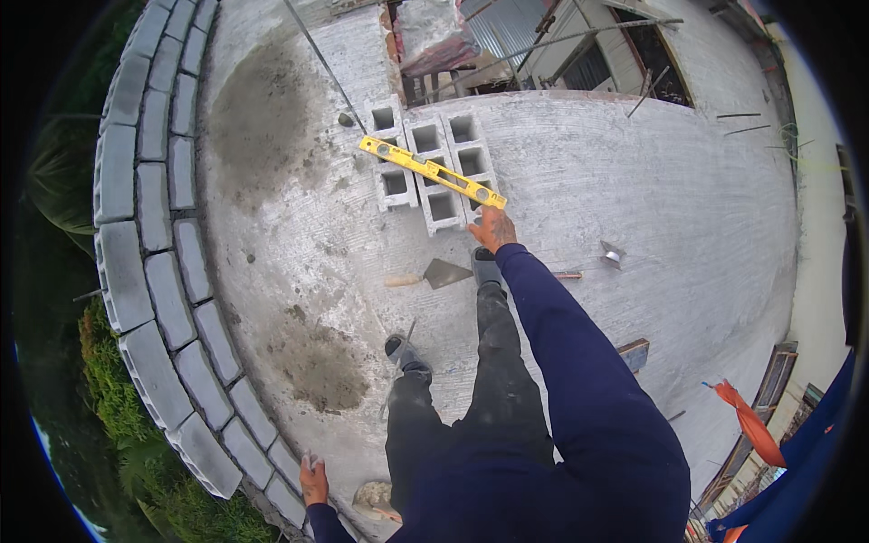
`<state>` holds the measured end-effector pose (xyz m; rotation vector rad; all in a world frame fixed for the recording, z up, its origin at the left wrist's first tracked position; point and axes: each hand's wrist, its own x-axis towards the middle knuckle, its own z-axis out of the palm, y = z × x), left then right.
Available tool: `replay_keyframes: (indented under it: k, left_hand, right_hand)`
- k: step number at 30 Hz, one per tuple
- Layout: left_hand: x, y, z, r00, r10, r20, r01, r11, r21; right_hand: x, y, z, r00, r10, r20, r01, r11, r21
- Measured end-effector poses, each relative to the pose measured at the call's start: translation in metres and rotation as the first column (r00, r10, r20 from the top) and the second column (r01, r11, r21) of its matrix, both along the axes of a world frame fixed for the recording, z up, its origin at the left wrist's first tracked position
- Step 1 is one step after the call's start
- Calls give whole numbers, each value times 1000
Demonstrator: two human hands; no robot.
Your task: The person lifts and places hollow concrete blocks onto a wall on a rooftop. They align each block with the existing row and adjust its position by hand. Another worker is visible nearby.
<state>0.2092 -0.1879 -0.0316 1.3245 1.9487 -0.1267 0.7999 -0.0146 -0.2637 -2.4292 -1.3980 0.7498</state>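
Observation:
My right hand [493,228] is closed at the lower right end of a yellow spirit level [425,168]. The level slants across the tops of several grey hollow concrete blocks [440,226] standing together on the floor, cells facing up. Low on the left, my left hand [314,480] hangs beside the block wall [222,344], fingers slightly apart and nothing visible in them. A pointed trowel [445,273] with a wooden handle lies on the concrete between the blocks and my feet.
Damp mortar patches [272,118] mark the concrete floor [579,362]. Ahead is a floor opening [543,54] crossed by rebar. A thin rod [324,63] slants toward the blocks. A small spool-like object [612,255] and a wood piece [635,355] lie right. Greenery drops away beyond the wall.

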Motion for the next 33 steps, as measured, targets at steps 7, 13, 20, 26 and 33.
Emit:
replay_keyframes:
  k: [7, 13, 20, 26, 33]
  left_hand:
    - [45, -159, 43, 627, 583, -517, -774, 392, -497]
    - [106, -74, 5, 758, 483, -440, -649, 481, -590]
    - [90, -8, -40, 949, 201, -242, -315, 610, -727]
    - [80, -8, -54, 996, -51, -75, -25, 640, -768]
    - [186, -5, -69, 954, -246, 170, 297, 716, -632]
  right_hand:
    - [70, 51, -171, 991, 43, 128, -18, 982, -189]
    - [96, 37, -194, 983, 184, 31, -178, 975, -136]
    - [69, -121, -98, 968, -209, -142, 221, 972, 75]
    - [-15, -427, 31, 641, -767, -38, 768, 640, 38]
    - [-117, -693, 110, -186, -917, 353, 943, -267, -197]
